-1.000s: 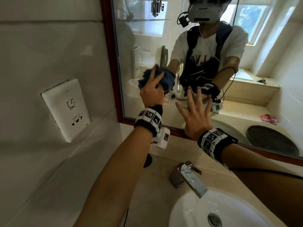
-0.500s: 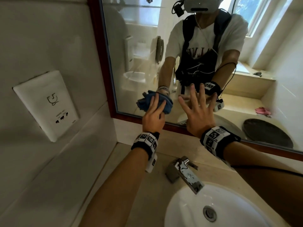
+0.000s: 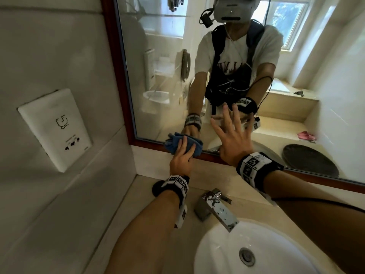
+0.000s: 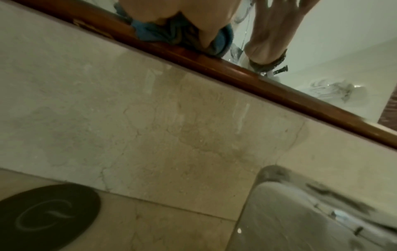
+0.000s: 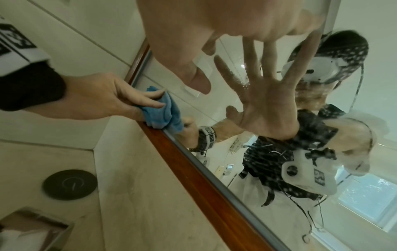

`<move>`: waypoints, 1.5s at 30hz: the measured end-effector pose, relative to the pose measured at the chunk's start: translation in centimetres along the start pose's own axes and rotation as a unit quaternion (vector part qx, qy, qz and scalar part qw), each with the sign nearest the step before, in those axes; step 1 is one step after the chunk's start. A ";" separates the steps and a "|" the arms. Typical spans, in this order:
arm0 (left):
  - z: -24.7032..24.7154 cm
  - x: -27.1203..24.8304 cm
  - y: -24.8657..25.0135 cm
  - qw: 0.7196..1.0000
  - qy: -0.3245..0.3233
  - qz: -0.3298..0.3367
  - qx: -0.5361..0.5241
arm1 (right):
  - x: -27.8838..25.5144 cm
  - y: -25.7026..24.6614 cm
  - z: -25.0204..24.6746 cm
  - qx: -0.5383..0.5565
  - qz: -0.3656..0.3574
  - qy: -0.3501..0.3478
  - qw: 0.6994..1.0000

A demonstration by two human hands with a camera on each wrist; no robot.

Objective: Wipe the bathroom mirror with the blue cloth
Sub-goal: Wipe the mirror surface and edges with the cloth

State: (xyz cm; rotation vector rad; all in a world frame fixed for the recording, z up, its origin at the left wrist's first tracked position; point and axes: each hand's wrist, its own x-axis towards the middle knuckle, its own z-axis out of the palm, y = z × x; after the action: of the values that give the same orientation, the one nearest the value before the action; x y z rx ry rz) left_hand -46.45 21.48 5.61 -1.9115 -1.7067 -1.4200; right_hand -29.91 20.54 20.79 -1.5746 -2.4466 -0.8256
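The blue cloth (image 3: 183,145) sits bunched into a wad at the lower left corner of the bathroom mirror (image 3: 162,62), pressed partly on the glass and partly over the red-brown wooden frame (image 3: 116,66), just above the stone table (image 3: 199,175). The left hand (image 3: 181,159) holds it there, its fingers (image 3: 182,144) laid over the wad and bent round it. The cloth looks soft, light and limp, so it should fold to any shape and is best kept gathered under the palm and fingertips, so no loose corner trails; it likely slides easily on glass and drags more on the wood. The mirror itself is stiff and breakable, so flat, even pressure seems wiser than a hard push. The right hand (image 3: 233,135) is spread wide, fingers straight, close to or on the glass to the right of the cloth and holding nothing. For writing, the white wall socket plate (image 3: 57,127) on the left carries a small line-drawn symbol and tiny print too small to read. The wristbands show black-and-white square markers, not words. The dark round disc (image 5: 69,184) on the table bears a faint curl-like mark.
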 end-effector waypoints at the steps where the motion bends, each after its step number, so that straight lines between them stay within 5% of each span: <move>1: -0.4 0.3 0.4 1.000 -0.001 -0.017 -0.011 | -0.2 0.2 -0.2 0.000 0.009 -0.005 1.000; 8: -4.8 9.7 6.0 0.992 0.066 -0.060 -0.089 | -1.8 2.5 0.1 0.004 0.058 -0.037 0.998; 16: -9.2 15.8 9.3 0.981 0.185 -0.052 -0.009 | -2.7 3.5 0.0 0.039 0.071 0.018 0.997; 21: -10.0 15.7 9.9 0.981 0.134 -0.104 -0.094 | -2.3 2.6 -1.6 0.081 0.030 0.083 0.993; 29: -8.6 14.4 11.2 0.960 0.118 -0.169 -0.192 | -1.9 3.5 -1.6 0.066 0.057 0.052 0.995; 35: -5.3 10.4 10.4 0.986 0.030 -0.116 -0.115 | -2.9 4.4 -0.1 0.051 0.078 0.032 0.995; 40: -1.3 3.3 7.5 0.979 -0.123 -0.154 -0.055 | -3.6 5.3 0.9 0.035 0.091 -0.016 0.995; 45: -0.6 2.8 7.7 0.981 -0.105 -0.154 -0.060 | -3.7 5.7 1.3 0.035 0.079 -0.032 0.996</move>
State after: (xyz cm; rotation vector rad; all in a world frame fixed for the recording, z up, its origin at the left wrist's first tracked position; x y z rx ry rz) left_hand -40.53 20.52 11.24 -1.9876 -2.1392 -1.4976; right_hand -23.01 19.93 20.48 -1.7655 -2.3275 -0.6659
